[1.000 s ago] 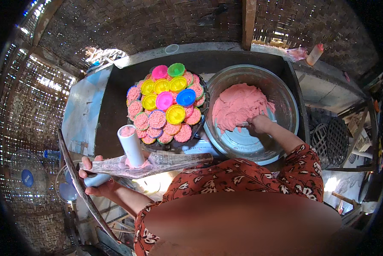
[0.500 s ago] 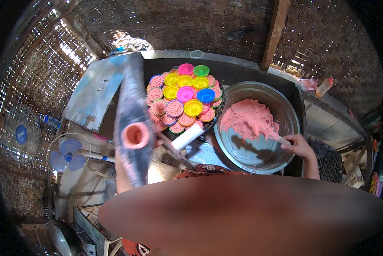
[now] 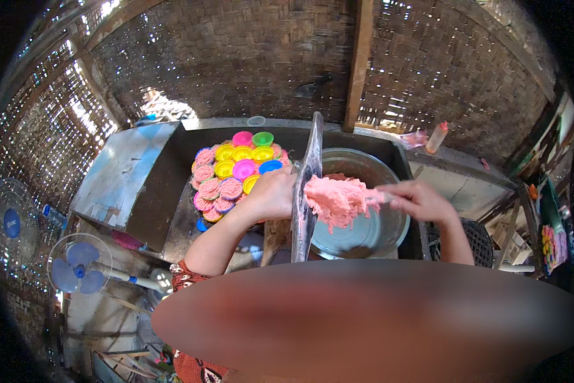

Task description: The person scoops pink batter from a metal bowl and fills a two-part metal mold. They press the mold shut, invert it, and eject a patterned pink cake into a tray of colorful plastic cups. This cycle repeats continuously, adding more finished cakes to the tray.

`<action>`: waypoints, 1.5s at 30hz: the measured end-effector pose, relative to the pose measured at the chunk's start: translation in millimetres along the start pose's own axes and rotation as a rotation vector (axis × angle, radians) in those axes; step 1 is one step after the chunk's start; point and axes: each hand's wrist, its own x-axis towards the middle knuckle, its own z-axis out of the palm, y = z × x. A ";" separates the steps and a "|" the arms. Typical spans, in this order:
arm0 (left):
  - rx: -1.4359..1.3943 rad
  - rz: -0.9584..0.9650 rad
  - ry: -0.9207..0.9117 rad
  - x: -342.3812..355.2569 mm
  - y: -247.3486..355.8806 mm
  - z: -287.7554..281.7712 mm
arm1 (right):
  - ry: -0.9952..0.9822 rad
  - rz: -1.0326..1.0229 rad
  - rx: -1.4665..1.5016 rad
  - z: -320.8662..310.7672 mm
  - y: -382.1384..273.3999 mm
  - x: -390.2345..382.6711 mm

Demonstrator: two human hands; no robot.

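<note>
1. Currently, your left hand [image 3: 275,195] is up above the middle of the worktop [image 3: 179,231], its fingers closed at the left side of a greyed wooden board [image 3: 305,191]; exactly which part they grip is hidden.
2. You have that board edge-on to the view and roughly upright, one end toward the worktop's far edge and the other toward you.
3. Your right hand [image 3: 421,199] is slightly blurred; its fingers are narrowed around a pale utensil [image 3: 384,198] mostly covered by hand and dough.
4. At the utensil's left end you have a ragged lump of pink dough [image 3: 339,201], which meets the board's right face; whether any has gone into an opening there, you cannot tell from this angle.
5. Beneath the lump, toward the worktop's right edge, is your wide round basin [image 3: 394,168], its pale floor showing below the dough.
6. Left of the board, nearer the worktop's far edge, you have a cluster of coloured cups [image 3: 242,153], in yellow, pink, green and blue, among rounds of ridged pink dough [image 3: 231,187].
7. On the ledge past the worktop's far right corner stands a bottle [image 3: 437,138], a crumpled plastic bag [image 3: 414,139] just beside it.
</note>
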 end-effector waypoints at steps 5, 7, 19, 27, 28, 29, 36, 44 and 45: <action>0.075 -0.069 -0.033 19.2 23.5 5.2 | -0.084 0.090 -0.723 -46.6 -78.5 27.0; 0.083 -0.095 -0.015 23.2 25.0 6.9 | 0.000 -0.075 -0.923 -30.7 -91.8 38.7; -0.065 -0.196 -0.184 47.5 -28.6 22.1 | 0.423 -0.319 -1.106 -4.1 -60.8 11.6; -0.197 -0.118 -0.063 59.5 -40.0 34.0 | 0.334 0.055 -0.668 -38.9 -50.3 1.2; -0.131 -0.127 -0.087 60.4 -35.8 33.1 | 0.276 0.093 -0.653 -39.7 -48.8 3.2; -0.059 -0.139 -0.107 60.1 -32.3 30.6 | 0.204 0.144 -0.642 -43.3 -50.4 4.1; 0.070 -0.134 -0.029 48.2 -8.5 33.8 | -0.079 0.206 -0.695 -43.1 -58.8 26.8; -0.046 -0.139 -0.125 59.1 -18.1 33.6 | 0.374 -0.312 -1.022 17.1 -57.5 50.2; -0.069 -0.143 -0.173 60.5 -13.1 25.9 | 0.459 -0.492 -1.171 20.2 -53.5 47.8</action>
